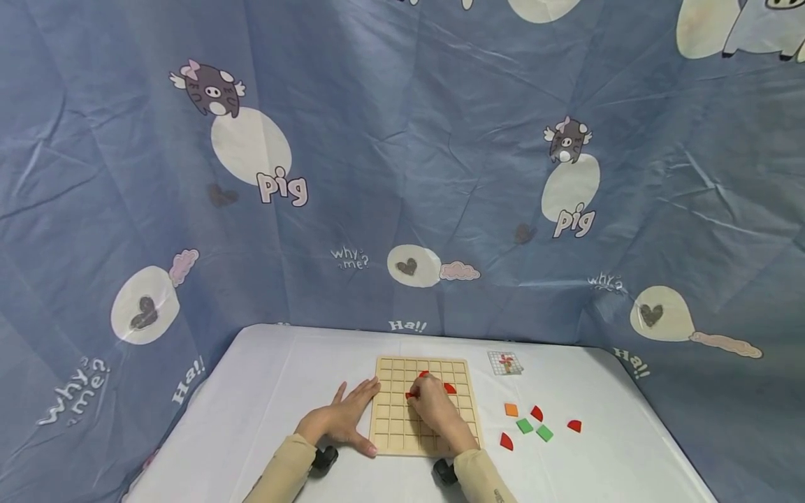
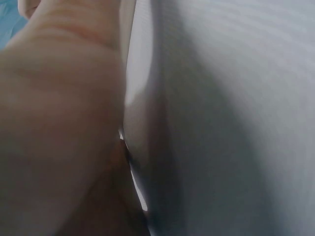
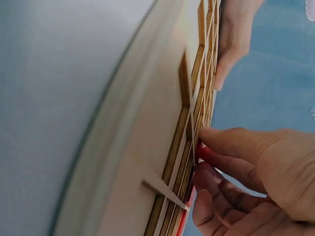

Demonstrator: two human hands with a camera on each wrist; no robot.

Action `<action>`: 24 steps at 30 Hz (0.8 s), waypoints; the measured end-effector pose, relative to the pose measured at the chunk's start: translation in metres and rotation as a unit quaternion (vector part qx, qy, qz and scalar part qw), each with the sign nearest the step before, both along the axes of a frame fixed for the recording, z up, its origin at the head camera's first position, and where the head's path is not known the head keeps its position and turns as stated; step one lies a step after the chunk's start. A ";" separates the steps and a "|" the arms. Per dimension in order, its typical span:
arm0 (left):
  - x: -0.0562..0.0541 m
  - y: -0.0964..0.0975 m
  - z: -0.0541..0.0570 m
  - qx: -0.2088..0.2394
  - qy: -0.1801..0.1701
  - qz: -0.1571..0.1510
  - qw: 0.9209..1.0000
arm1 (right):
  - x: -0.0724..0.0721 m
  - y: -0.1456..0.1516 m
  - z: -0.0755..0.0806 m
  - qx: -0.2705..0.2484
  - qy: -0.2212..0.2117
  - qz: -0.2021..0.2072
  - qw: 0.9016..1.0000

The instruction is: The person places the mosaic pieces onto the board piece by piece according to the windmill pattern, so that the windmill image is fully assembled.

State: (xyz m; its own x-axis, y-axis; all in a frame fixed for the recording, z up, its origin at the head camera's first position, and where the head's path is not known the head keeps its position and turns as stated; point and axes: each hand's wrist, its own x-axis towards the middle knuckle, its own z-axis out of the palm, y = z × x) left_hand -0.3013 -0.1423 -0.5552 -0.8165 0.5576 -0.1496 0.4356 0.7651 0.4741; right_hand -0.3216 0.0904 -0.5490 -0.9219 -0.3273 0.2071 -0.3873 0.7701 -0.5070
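Note:
A square wooden grid board (image 1: 391, 441) lies on the white table. My left hand (image 1: 342, 420) rests at its left edge, fingers spread, with the fingertips and thumb touching the rim. Over the middle of the grid, my right hand (image 1: 434, 405) pinches a small red piece (image 1: 410, 395) between thumb and fingers. The right wrist view shows this red piece (image 3: 199, 152) down at the grid; its shape is mostly hidden. A red quarter-circle piece (image 1: 449, 388) sits in a cell to the right, and another red piece (image 1: 424, 374) lies just beyond the hand.
Right of the board lie an orange square (image 1: 511, 410), two green squares (image 1: 525, 425) and red quarter-circles (image 1: 574, 425). A small gridded picture card (image 1: 505, 363) lies behind them. A blue printed curtain (image 1: 402, 175) hangs behind the table (image 1: 616, 447).

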 end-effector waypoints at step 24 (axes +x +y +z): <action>0.000 0.000 -0.001 -0.002 0.001 0.004 1.000 | 0.005 -0.001 -0.002 -0.019 -0.021 -0.038 0.999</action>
